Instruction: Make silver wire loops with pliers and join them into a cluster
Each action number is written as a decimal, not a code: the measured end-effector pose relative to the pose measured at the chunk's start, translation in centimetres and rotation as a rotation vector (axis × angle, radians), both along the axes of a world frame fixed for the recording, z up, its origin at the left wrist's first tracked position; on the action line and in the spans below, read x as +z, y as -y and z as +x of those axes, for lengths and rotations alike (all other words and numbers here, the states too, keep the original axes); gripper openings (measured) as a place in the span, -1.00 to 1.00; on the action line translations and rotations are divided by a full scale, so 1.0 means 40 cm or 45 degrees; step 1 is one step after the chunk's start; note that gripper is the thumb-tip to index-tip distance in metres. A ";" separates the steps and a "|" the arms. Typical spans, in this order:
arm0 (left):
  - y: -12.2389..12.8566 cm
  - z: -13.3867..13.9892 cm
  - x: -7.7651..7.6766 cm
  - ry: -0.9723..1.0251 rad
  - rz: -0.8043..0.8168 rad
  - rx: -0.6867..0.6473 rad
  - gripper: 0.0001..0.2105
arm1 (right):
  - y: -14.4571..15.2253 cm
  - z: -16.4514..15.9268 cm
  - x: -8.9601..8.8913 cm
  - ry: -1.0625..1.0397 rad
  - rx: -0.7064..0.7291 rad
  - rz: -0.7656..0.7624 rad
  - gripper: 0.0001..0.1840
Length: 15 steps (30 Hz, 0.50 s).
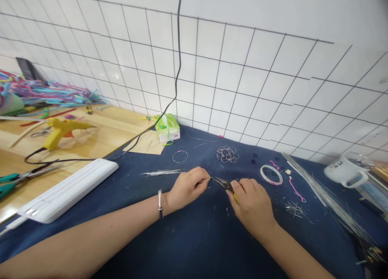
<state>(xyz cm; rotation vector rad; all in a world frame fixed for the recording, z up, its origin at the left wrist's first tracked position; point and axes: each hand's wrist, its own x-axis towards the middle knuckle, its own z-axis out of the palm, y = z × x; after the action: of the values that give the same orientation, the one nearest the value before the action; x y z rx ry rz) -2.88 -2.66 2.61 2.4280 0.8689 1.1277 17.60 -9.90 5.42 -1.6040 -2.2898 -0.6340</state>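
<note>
My right hand (251, 200) is closed round a pair of pliers (223, 184) with a yellow handle, their dark jaws pointing left. Close to the jaw tips, my left hand (189, 186) is pinched shut on what looks like a thin wire; most of it is hidden by the fingers. Behind the hands lies a tangle of wire loops (227, 154). A single wire ring (180, 156) rests further left, and a bundle of straight wire pieces (162, 172) lies just beyond my left wrist.
A white power strip (69, 190) and a yellow glue gun (62, 131) are at left, with a black cable (178, 61) hanging down the wall. A tissue pack (167, 127) stands at the back. Rightward are a tape roll (271, 175), long wires (324, 194) and a white mug (345, 172).
</note>
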 end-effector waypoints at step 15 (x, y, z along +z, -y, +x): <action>0.003 -0.002 0.000 -0.064 0.002 -0.088 -0.85 | 0.001 0.005 -0.006 0.013 0.066 0.023 -0.77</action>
<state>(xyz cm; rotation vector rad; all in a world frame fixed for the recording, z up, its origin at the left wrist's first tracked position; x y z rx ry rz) -2.98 -2.77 2.62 2.4773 0.7928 1.0479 17.81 -9.95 5.17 -1.5321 -2.3182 -0.6502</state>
